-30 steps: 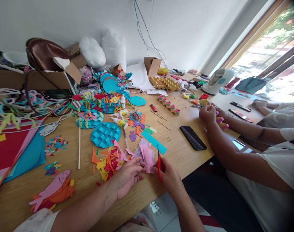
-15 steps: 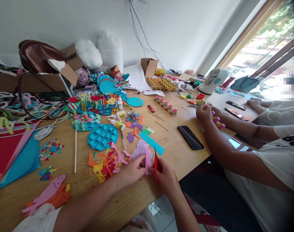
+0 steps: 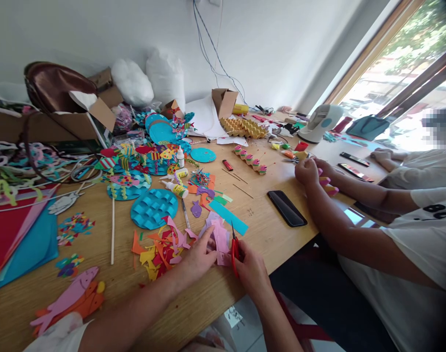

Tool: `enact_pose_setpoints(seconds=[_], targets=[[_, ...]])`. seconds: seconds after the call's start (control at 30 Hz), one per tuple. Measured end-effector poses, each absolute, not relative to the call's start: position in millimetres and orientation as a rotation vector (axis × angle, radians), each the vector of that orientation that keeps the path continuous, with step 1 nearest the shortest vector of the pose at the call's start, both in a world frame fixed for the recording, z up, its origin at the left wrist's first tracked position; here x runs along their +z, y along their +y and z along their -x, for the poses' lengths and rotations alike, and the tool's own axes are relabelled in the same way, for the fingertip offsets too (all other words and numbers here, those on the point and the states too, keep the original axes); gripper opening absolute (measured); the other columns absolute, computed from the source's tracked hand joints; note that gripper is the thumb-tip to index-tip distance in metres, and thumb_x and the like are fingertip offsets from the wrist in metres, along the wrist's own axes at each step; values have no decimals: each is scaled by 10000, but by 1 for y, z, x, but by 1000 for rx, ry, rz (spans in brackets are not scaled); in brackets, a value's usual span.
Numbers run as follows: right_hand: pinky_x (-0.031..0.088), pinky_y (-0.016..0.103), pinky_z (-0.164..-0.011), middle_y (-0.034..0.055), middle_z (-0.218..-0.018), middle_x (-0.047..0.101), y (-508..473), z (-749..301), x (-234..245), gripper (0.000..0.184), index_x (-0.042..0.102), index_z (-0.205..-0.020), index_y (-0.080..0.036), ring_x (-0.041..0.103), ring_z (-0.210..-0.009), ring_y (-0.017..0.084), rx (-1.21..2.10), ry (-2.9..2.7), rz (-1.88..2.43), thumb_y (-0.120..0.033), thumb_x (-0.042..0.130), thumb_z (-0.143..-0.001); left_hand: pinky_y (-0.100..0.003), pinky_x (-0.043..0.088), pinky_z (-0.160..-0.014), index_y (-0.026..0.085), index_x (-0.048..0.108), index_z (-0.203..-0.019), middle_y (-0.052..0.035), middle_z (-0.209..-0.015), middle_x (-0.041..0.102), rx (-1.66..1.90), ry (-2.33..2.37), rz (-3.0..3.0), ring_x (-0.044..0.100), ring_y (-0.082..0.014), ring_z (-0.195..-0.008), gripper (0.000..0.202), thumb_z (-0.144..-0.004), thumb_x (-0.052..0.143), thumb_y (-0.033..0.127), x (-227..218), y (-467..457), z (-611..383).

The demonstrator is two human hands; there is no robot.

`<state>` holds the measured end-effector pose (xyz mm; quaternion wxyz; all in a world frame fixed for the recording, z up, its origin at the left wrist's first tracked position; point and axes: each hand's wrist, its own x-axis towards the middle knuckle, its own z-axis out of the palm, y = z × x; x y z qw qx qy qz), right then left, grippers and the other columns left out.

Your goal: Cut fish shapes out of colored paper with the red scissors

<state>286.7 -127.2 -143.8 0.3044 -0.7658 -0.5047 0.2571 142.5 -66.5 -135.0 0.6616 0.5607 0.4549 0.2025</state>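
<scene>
My right hand (image 3: 250, 266) grips a pair of red-handled scissors (image 3: 235, 254), dark blades pointing up and away from me. Just left of them lie pieces of pink paper (image 3: 222, 239), a narrow strip on top of paler ones. My left hand (image 3: 201, 254) rests at their left edge, thumb and index finger apart; its other fingers are partly hidden. Beyond the pink pieces is a blue paper strip (image 3: 228, 217). A heap of coloured paper scraps (image 3: 160, 252) spreads left of my left hand.
A woven blue disc (image 3: 154, 209), glue bottle (image 3: 177, 189) and wooden stick (image 3: 112, 232) lie left of centre. Paper fish (image 3: 71, 298) are near the front left. A black phone (image 3: 287, 209) lies to the right, beside a co-worker's hands (image 3: 307, 173) holding a craft piece.
My left thumb and index finger have parted at the pink paper, and the strip has come to lie flatter over the other pieces. The scissors stay in my right hand, barely moved.
</scene>
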Motion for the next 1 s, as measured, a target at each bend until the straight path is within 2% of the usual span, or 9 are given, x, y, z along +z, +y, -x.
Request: enact_pose_setpoints(seconds=[0.13,0.23,0.3,0.37,0.47,0.6,0.8,0.9,1.0], targets=[[316,261,-522,-26,-565,521,-127,-286,-145,74,503,-644,-231,472,-534,175,711,-1333,2025,-277,550,-680,-250,489,-656,169,347,-1413,-57,-974,571,440,980,-1212,601,-153,-771,677,-745,454,150,-129,-68,-145],[324,260,-534,-23,-583,536,-128,-286,-145,68,521,-664,-230,477,-549,177,717,-1330,2028,-287,546,-691,-252,484,-624,159,439,-1336,-60,-941,603,392,974,-1264,613,-162,-766,575,-761,431,150,-125,-67,-146],[327,262,-540,-20,-588,537,-128,-285,-144,68,524,-664,-228,480,-558,179,717,-1333,2033,-287,537,-697,-266,464,-584,161,569,-1191,-51,-857,625,347,977,-1355,608,-181,-717,445,-759,463,173,-123,-65,-147],[333,264,-544,-16,-590,545,-128,-285,-142,63,530,-658,-225,488,-563,181,716,-1337,2025,-275,532,-697,-299,451,-635,179,660,-978,-49,-801,640,325,987,-1478,605,-215,-748,269,-745,527,195,-121,-62,-148],[344,262,-542,-12,-586,569,-128,-284,-140,53,563,-671,-219,502,-562,182,707,-1331,2005,-259,537,-693,-353,405,-767,207,638,-699,-63,-772,650,329,1035,-1646,598,-273,-859,36,-707,606,193,-118,-61,-151],[371,262,-560,-9,-608,598,-129,-284,-143,73,595,-712,-217,530,-587,188,707,-1298,1955,-271,547,-704,-344,378,-718,225,516,-528,-13,-569,566,338,1097,-1730,593,-254,-745,193,-676,603,137,-122,-61,-154],[388,255,-520,-12,-603,569,-137,-293,-154,203,554,-729,-204,525,-555,173,678,-1138,1831,-402,557,-774,-244,359,-546,208,523,-541,59,-472,446,567,1092,-1569,497,-142,-536,149,-680,572,186,-121,-48,-141],[401,246,-499,-6,-614,582,-137,-289,-147,196,552,-774,-204,529,-541,167,631,-1148,1825,-396,537,-811,-226,421,-556,202,550,-671,42,-625,555,777,1076,-1383,537,-124,-581,114,-732,546,297,-103,-39,-120],[426,250,-543,21,-661,619,-131,-273,-139,107,531,-763,-212,578,-590,178,626,-1517,1845,-274,482,-836,-204,465,-573,206,563,-753,43,-696,607,965,1056,-1202,549,-96,-586,163,-747,557,369,-78,-36,-98]])
